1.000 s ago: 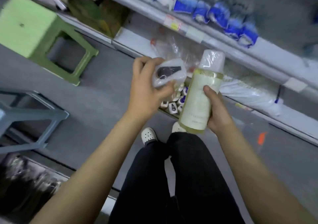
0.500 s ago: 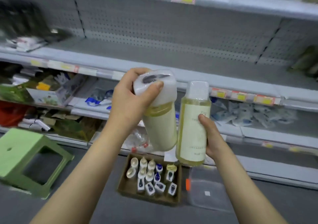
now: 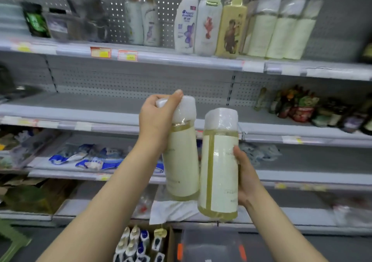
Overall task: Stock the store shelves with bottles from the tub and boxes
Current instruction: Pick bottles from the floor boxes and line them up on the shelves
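I hold two tall bottles of pale yellow liquid with white wrapped caps, upright and side by side in front of the shelves. My left hand (image 3: 159,118) grips the cap end of the left bottle (image 3: 184,161). My right hand (image 3: 246,177) is wrapped around the lower body of the right bottle (image 3: 219,165). On the top shelf (image 3: 181,59) stand three matching bottles (image 3: 281,28) at the right. The cardboard box (image 3: 141,243) with several small bottles and the clear plastic tub (image 3: 211,245) sit on the floor below my arms.
The top shelf also carries a white pump bottle (image 3: 186,20) and other bottles. The middle shelf (image 3: 80,104) has bare grey surface at left and dark packets (image 3: 302,106) at right. Blue-and-white packets (image 3: 90,159) lie on a lower shelf. A green stool (image 3: 10,243) is at bottom left.
My view has swung up from the floor to the upper shelves. Both hands have lifted the two bottles higher, and the left bottle now hangs upright beside the right one.
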A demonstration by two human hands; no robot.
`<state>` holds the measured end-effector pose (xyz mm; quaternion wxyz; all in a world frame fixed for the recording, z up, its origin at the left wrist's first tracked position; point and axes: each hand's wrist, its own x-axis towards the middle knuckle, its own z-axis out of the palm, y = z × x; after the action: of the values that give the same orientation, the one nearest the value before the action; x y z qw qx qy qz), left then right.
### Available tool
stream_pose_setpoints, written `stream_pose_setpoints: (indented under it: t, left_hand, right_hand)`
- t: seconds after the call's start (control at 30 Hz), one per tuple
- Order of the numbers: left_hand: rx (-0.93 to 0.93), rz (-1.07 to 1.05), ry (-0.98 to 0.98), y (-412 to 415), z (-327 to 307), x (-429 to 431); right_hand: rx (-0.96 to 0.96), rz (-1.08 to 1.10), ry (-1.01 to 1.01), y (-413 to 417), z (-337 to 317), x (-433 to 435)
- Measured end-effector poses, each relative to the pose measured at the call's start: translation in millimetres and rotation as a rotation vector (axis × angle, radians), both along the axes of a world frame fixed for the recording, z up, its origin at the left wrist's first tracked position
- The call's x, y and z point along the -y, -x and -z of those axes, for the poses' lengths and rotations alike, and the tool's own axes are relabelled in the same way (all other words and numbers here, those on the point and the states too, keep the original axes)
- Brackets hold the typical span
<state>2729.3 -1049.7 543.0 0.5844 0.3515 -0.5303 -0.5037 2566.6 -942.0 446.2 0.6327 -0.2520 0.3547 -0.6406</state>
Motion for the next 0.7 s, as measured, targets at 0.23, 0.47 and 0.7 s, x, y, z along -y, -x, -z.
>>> stream_pose_setpoints:
  t: [0.23, 0.47, 0.7]
  left_hand:
    - [0.154, -0.01, -0.123, 83.7, -5.5, -27.1]
    - [0.235, 0.075, -0.181, 131.4, 4.1, -24.3]
    - [0.405, 0.296, -0.371, 160.1, 3.5, 9.8]
  right_hand:
    - [0.04, -0.02, 0.107, 42.9, -8.5, -45.9]
    - [0.139, 0.083, 0.09, 66.8, 2.5, -58.9]
    - [0.175, 0.167, 0.075, 78.3, 18.1, -35.7]
